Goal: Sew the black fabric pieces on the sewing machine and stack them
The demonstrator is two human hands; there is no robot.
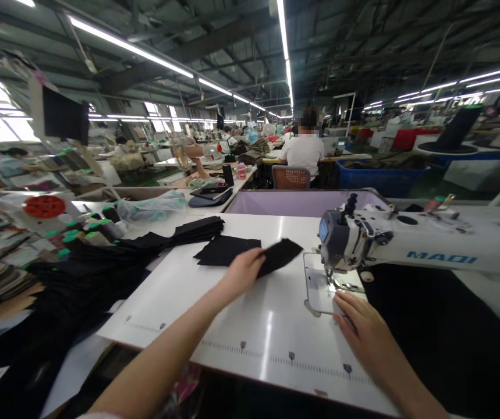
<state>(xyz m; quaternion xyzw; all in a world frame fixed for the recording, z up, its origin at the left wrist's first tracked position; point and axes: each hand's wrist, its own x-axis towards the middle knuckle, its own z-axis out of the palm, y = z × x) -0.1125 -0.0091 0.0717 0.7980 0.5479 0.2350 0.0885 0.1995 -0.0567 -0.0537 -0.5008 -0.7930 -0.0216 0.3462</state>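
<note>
Left hand [246, 272]: fingers closed on the near-left end of a black cloth piece [282, 256]; the piece points toward the worktop's [250, 317] far right part, and whether it touches the surface cannot be told.
Right hand [357, 314]: fingers stretched out and nearly together, no grasp visible, resting just beside the needle area; its underside is hidden.
Sewing machine [407, 241]: stands over the worktop's right part, its metal plate [315, 291] just left of the right hand's fingertips.
Flat cloth [226, 250]: lies toward the far edge, left of the middle, partly behind the left hand.
Cloth stack [199, 228]: sits by the far left corner, layers fanned unevenly.
Ruler marks [291, 356]: run along the near edge.
Needle risk: the right fingertips lie close to the presser foot [330, 280]; a start of the machine with them there could catch a finger.
Snag risk: the held piece and the flat cloth overlap in this view; if they touch, a pull could drag the lower one askew.
Slip risk: the stack looks loose, so a knock from the left arm could spill layers over the left edge.
Mix-up risk: black on black hides edges, so two layers could be taken for one.
</note>
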